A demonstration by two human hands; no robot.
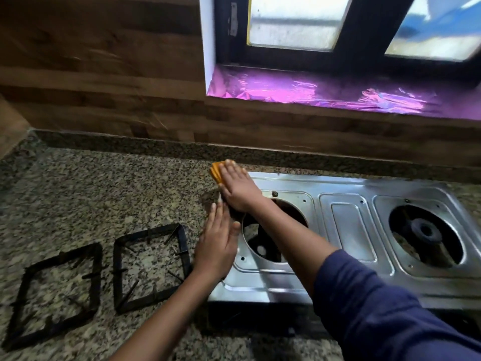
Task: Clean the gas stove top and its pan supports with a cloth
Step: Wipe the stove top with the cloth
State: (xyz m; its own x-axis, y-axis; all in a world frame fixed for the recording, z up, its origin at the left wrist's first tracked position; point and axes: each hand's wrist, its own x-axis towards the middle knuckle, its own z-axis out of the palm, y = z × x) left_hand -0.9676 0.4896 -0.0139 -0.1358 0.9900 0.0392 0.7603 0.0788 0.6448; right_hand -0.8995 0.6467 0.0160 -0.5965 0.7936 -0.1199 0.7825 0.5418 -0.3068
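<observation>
A steel two-burner gas stove top (346,220) lies on the granite counter, both burner openings uncovered. My right hand (238,187) presses an orange cloth (216,173) flat at the stove's far left corner; most of the cloth is hidden under the palm. My left hand (218,241) rests with straight fingers against the stove's left edge, holding nothing. Two black square pan supports (151,267) (57,295) lie on the counter left of the stove.
The speckled granite counter (109,188) runs back to a wood-panelled wall (104,74). A window with a dark frame sits above a sill lined with shiny pink foil (312,89), behind the stove. My right forearm in a blue sleeve crosses the left burner opening (263,246).
</observation>
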